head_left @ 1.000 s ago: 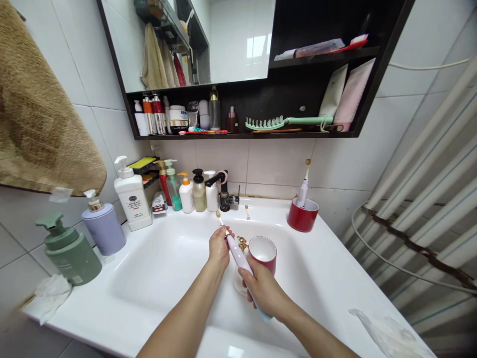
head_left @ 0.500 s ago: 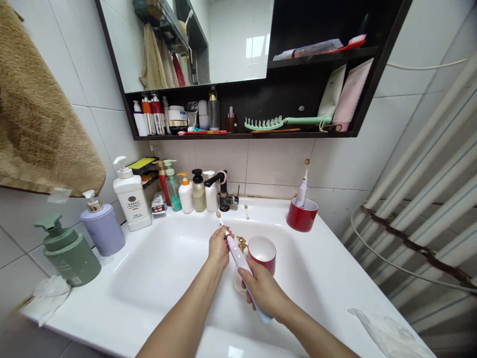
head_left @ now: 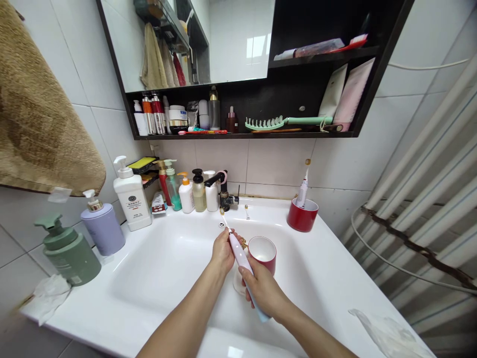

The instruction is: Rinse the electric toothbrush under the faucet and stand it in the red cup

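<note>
Over the white sink basin [head_left: 164,263] I hold an electric toothbrush [head_left: 239,251] with a pink-to-pale-blue handle, its head tilted up and away toward the faucet [head_left: 224,191]. My right hand [head_left: 263,283] is wrapped round the lower handle. Higher up, the fingers of my left hand [head_left: 223,251] close on the neck, where the brush head meets the handle. A red cup [head_left: 263,254] with a white inside stands in the basin just beyond my right hand. Gold-coloured metal [head_left: 244,243] shows partly behind the toothbrush. A second toothbrush head [head_left: 246,212] lies on the sink's back rim.
A second red cup [head_left: 302,217] on the right rim holds another electric toothbrush [head_left: 302,191]. Several pump bottles [head_left: 186,195] line the back left. A green bottle [head_left: 72,256] and a purple bottle [head_left: 103,228] stand at left. The mirror cabinet [head_left: 246,135] overhangs the basin.
My left hand and the upper end of the toothbrush have shifted slightly to the right. My right hand keeps its grip on the handle, nearly in place.
</note>
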A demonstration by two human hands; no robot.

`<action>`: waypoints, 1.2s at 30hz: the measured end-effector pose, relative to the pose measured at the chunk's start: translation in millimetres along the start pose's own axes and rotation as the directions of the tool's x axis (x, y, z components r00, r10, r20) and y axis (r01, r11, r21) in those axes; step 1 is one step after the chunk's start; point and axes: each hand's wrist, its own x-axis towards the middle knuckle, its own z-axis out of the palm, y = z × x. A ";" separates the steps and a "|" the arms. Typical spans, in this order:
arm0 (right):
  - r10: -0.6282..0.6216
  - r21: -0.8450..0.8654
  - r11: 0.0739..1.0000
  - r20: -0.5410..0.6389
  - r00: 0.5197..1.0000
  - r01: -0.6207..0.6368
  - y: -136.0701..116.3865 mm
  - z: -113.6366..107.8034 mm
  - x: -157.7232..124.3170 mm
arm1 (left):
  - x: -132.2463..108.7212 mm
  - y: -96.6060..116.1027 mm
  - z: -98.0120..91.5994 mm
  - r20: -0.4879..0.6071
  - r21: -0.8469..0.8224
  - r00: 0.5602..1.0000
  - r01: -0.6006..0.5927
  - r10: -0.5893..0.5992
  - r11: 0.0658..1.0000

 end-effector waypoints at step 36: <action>0.033 0.005 0.999 0.011 0.999 -0.033 -2.6 -4.1 -5.9 | 6.4 1.3 -6.2 0.077 0.080 0.994 -0.082 0.076 0.993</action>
